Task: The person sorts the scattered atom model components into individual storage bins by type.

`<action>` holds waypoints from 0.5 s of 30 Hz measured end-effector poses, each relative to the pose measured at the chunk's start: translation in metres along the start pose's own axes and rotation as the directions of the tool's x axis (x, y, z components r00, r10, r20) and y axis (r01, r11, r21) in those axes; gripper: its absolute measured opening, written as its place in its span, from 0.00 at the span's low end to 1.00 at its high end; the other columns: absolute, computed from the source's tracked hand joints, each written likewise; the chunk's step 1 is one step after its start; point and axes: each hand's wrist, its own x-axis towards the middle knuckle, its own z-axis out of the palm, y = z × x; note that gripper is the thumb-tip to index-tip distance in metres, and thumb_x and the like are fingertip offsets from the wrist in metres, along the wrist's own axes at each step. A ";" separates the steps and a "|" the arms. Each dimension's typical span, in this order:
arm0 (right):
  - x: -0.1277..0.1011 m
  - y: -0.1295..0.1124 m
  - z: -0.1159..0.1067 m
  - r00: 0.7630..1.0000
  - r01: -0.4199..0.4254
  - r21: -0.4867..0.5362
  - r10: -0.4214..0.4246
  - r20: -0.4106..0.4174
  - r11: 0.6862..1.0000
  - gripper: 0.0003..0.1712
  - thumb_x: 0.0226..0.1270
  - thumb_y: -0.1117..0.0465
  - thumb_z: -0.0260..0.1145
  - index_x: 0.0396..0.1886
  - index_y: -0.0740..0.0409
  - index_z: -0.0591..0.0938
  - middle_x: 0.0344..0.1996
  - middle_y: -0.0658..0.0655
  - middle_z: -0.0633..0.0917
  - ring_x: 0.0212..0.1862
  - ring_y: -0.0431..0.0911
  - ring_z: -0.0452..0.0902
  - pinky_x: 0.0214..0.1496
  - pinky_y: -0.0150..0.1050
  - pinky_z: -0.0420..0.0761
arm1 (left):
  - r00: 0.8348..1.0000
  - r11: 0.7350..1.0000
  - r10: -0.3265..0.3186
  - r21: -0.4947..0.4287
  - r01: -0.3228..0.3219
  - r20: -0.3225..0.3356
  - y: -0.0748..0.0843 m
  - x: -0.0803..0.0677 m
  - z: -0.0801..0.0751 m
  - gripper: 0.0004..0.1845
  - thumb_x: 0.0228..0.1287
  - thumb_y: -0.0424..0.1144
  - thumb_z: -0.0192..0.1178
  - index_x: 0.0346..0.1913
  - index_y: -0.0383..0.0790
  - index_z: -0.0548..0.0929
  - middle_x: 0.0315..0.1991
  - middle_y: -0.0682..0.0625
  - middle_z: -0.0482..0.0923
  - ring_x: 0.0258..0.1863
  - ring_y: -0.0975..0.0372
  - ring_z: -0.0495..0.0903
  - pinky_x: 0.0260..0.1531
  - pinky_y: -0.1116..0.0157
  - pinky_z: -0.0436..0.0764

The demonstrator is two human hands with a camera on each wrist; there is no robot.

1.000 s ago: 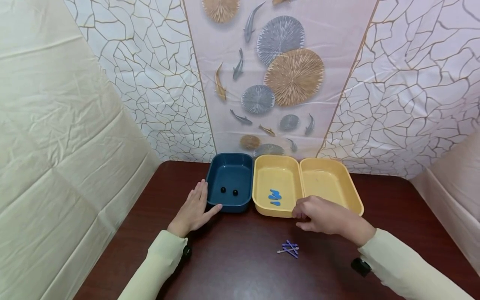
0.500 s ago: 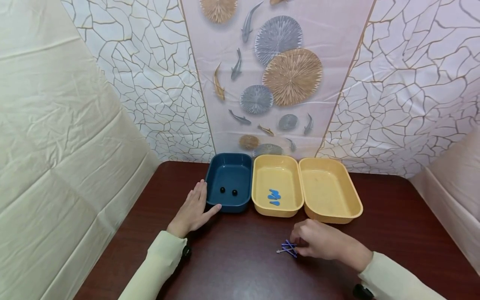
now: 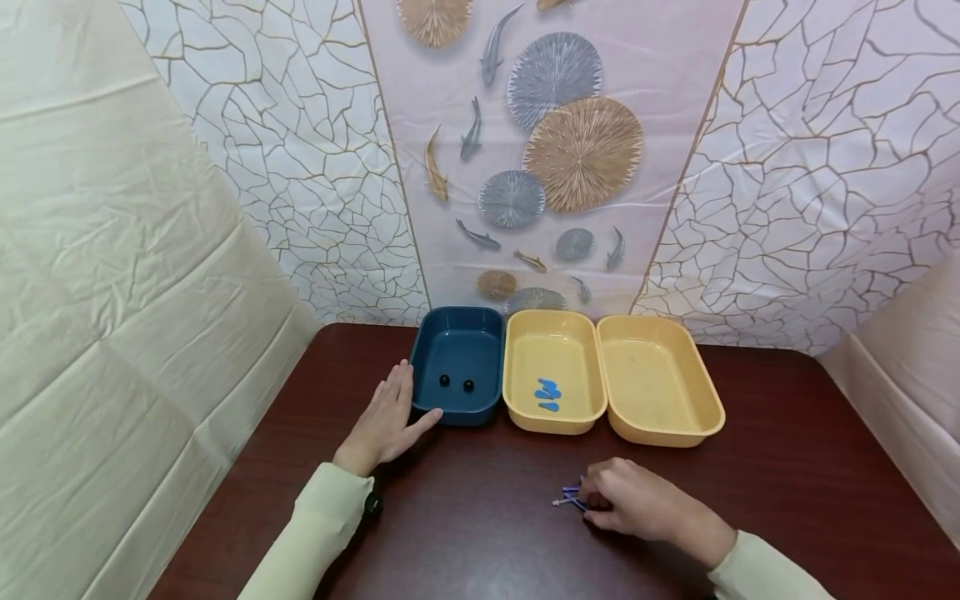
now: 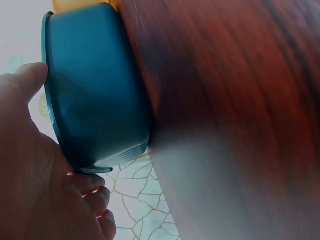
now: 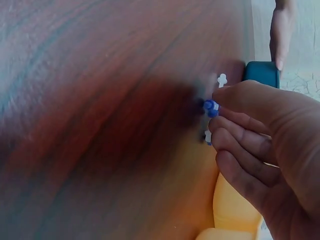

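My left hand (image 3: 382,421) rests against the dark blue tray (image 3: 459,417), its fingers straight along the left side and its thumb on the front rim. In the left wrist view the thumb touches the edge of the tray (image 4: 95,80). Several small rods with knobbed ends, purple and one whitish, lie in a loose pile (image 3: 572,500) on the table. My right hand (image 3: 645,504) is low over the pile and hides part of it. Seen from the right wrist, the thumb and curled forefinger pinch a blue-purple rod (image 5: 211,107); a white rod end (image 5: 222,80) shows beside the thumb.
Two black balls (image 3: 468,386) lie inside the blue tray. To its right stands a yellow tray (image 3: 555,425) with several flat blue pieces (image 3: 549,392), then another yellow tray (image 3: 663,437). A patterned cloth (image 3: 525,250) hangs behind the dark wooden table (image 3: 465,533).
My right hand has come from the front of the yellow trays down towards me to the rod pile, and its fingertips have closed on a rod. The left hand stays put.
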 end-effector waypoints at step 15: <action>0.000 -0.004 0.011 0.998 -0.042 -0.077 0.038 -0.053 0.996 0.15 0.49 0.65 0.77 0.20 0.44 0.79 0.20 0.37 0.73 0.25 0.27 0.63 0.24 0.22 0.65 | 1.000 1.000 -0.003 0.004 0.003 0.002 0.000 0.000 0.000 0.55 0.77 0.68 0.50 0.86 0.32 0.40 0.88 0.39 0.36 0.88 0.43 0.39 0.85 0.42 0.46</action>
